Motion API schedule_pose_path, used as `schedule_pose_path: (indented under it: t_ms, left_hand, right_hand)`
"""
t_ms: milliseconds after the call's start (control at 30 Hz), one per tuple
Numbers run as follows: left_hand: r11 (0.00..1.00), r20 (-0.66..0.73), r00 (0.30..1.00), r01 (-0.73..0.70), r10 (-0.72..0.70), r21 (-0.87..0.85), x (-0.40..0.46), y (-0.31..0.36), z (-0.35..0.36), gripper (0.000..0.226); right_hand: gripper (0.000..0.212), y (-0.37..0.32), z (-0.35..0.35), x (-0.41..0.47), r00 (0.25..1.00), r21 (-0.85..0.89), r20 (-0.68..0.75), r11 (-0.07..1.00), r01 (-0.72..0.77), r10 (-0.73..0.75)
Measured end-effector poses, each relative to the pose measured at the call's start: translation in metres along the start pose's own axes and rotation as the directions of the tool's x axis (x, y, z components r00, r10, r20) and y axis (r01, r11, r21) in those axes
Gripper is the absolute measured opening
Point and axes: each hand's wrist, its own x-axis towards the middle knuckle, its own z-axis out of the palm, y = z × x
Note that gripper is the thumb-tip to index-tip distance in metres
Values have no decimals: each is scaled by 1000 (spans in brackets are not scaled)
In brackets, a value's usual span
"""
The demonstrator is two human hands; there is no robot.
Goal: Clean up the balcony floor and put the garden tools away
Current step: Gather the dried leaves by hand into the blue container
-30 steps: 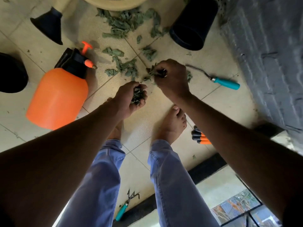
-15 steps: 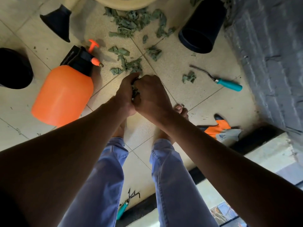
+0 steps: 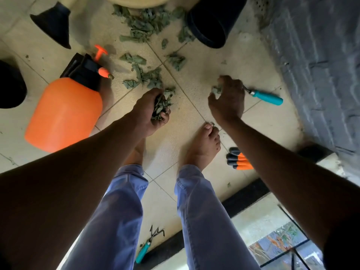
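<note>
A: Left hand (image 3: pixel 151 112) is curled round a wad of dry leaves (image 3: pixel 161 105); right hand (image 3: pixel 227 98) pinches a scrap at three o'clock of it.

B: Light, crumbly stuff (scoop from underneath), more leaf litter (image 3: pixel 144 22) at twelve.

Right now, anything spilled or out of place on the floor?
Yes. Torn green leaf scraps litter the beige tiles. The orange pressure sprayer lies on its side, and the teal-handled hand tool and teal-handled claw rake lie loose on the floor.
</note>
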Motion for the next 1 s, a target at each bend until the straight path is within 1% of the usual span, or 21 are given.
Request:
schedule_pose_path:
  t_ms: [33, 100, 200, 300, 333, 400, 433, 467, 533, 567, 633, 700, 767, 867, 933, 1000]
  left_hand:
    - [1000, 3, 1000, 2, -2, 1, 1, -1, -1, 24]
    - [1000, 21, 1000, 4, -4, 12, 2, -3, -5, 27]
    - [999, 37, 999, 12, -14, 38, 3, -5, -10, 30]
    - [999, 38, 999, 22, -24, 41, 4, -6, -16, 32]
    - [999, 42, 999, 23, -24, 34, 3, -6, -17, 32]
    - [999, 49, 999, 21, -22, 26, 2, -7, -20, 32]
    - [999, 53, 998, 21, -23, 28, 1, -7, -21, 32]
    - [999, 61, 998, 22, -24, 35, -1, -6, -21, 32]
    - [998, 98, 994, 35, -40, 52, -4, -5, -20, 32]
    - [997, 121, 991, 44, -52, 61, -6, -4, -18, 33]
    - [993, 169, 984, 46, -65, 112, -9, -1, -17, 34]
    - [982, 200, 978, 24, -62, 189, -12, 1, -16, 37]
    - [973, 172, 984, -3, -38, 232, -14, 4, -17, 43]
    - [968, 55, 997, -59, 47, 245, -12, 5, -20, 47]
    - [968, -4, 997, -72, 75, 238, -8, 6, -22, 45]
    - [971, -30, 996, -71, 79, 226, -4, 6, -24, 42]
  right_hand:
    - [42, 8, 2, 9, 999, -49, 8, 998, -34, 34]
    - [46, 16, 7, 23, 998, -64, 14, 996, -60, 61]
    - [42, 16, 15, 33, 1000, -37, -4, 999, 25, -26]
    - [29, 11, 22, 35, 993, -96, 37, 988, 119, -116]
    - [24, 8, 23, 33, 991, -74, 46, 989, 129, -125]
    - [18, -3, 20, 23, 992, 67, 26, 990, 122, -124]
    - [19, -11, 18, 17, 993, 166, 26, 980, 113, -119]
    - [18, -21, 15, 9, 992, 275, 55, 957, 95, -114]
    - [13, -45, 11, -8, 969, 497, 212, 868, 4, -125]
    - [11, -56, 9, -18, 948, 572, 288, 818, -58, -134]
    - [15, -74, 6, -32, 917, 607, 383, 778, -160, -111]
    - [21, -87, 4, -41, 898, 607, 438, 750, -261, -42]
    - [22, -94, 5, -47, 905, 607, 424, 732, -308, 30]
    - [19, -104, 3, -55, 943, 631, 323, 726, -275, 77]
    - [20, -112, -1, -63, 967, 622, 254, 761, -187, 30]
    - [22, -123, -7, -73, 974, 603, 216, 794, -78, -68]
